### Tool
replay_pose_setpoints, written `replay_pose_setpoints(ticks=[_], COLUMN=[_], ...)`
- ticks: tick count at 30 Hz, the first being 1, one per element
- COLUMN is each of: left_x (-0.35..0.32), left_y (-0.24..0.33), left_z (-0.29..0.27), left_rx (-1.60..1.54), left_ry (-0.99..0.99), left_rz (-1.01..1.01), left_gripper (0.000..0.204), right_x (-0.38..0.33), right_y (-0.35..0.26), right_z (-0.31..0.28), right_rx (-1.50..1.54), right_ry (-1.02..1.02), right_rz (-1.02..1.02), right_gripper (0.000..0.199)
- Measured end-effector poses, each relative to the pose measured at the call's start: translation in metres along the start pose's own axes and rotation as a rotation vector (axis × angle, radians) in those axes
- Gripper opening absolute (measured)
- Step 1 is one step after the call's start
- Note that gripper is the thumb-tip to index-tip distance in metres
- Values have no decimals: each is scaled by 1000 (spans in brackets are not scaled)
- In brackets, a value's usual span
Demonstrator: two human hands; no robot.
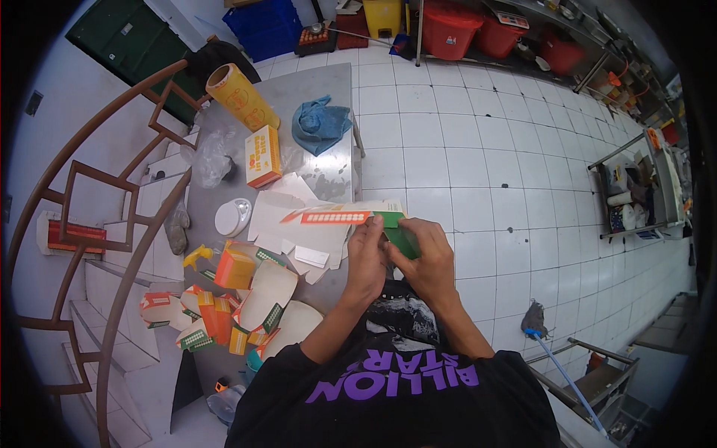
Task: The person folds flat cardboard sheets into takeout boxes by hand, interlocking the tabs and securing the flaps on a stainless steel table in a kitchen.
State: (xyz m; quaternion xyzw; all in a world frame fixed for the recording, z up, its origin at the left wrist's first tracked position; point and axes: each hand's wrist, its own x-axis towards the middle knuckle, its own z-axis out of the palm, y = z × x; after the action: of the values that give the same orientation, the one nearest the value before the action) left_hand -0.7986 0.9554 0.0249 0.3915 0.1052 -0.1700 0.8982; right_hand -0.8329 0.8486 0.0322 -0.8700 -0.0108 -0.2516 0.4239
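In front of my body, above the table's right edge, I hold a printed cardboard food box (336, 217) with an orange side and a green end. My left hand (366, 257) is closed on it, thumb along the green end. My right hand (427, 254) grips the green flap from the other side, thumb and fingers bent round it. Flat white cardboard blanks (280, 216) lie on the table just left of the box. Several partly folded orange, green and white boxes (269, 291) are heaped at the table's near left.
The metal table (328, 78) also bears a yellow roll (243, 97), a blue cloth (321, 125), an orange-white box (263, 157), a white round scale (233, 217) and a yellow spray nozzle (198, 257). A brown railing (142, 231) runs along the left. A mop (535, 321) lies on the tiled floor at right.
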Motion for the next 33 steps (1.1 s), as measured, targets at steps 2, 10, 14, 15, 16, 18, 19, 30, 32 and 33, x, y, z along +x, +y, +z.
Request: replay_pose_setpoints(ticks=[2, 10, 14, 15, 16, 18, 19, 30, 32, 33], left_x=[3, 5, 1, -1, -1, -1, -1, -7, -6, -4], left_y=[1, 12, 14, 13, 9, 5, 1, -17, -15, -11], left_z=[-5, -9, -7, -6, -5, -7, -8, -35, -32, -28], left_rx=[88, 83, 124, 174, 224, 338, 384, 705, 594, 522], left_ry=[62, -46, -58, -70, -83, -135, -137, -115, -119, -117], left_rz=[25, 24, -46, -30, -20, 10, 69, 315, 277, 240], left_gripper=[21, 23, 24, 24, 25, 28, 29, 31, 31, 31], right_x=[-1, 2, 11, 12, 13, 15, 15, -1, -1, -1], right_y=[0, 12, 10, 12, 15, 15, 13, 13, 13, 13], right_z=[0, -7, -23, -25, -26, -27, -27, -7, -7, -8], right_rx=[42, 67, 60, 56, 50, 87, 126, 672, 684, 689], right_ry=[20, 7, 1, 12, 25, 43, 26, -12, -21, -25], right_rz=[11, -21, 0, 24, 53, 146, 169, 453, 449, 448], right_gripper=[32, 20, 14, 13, 12, 10, 10, 13, 14, 15])
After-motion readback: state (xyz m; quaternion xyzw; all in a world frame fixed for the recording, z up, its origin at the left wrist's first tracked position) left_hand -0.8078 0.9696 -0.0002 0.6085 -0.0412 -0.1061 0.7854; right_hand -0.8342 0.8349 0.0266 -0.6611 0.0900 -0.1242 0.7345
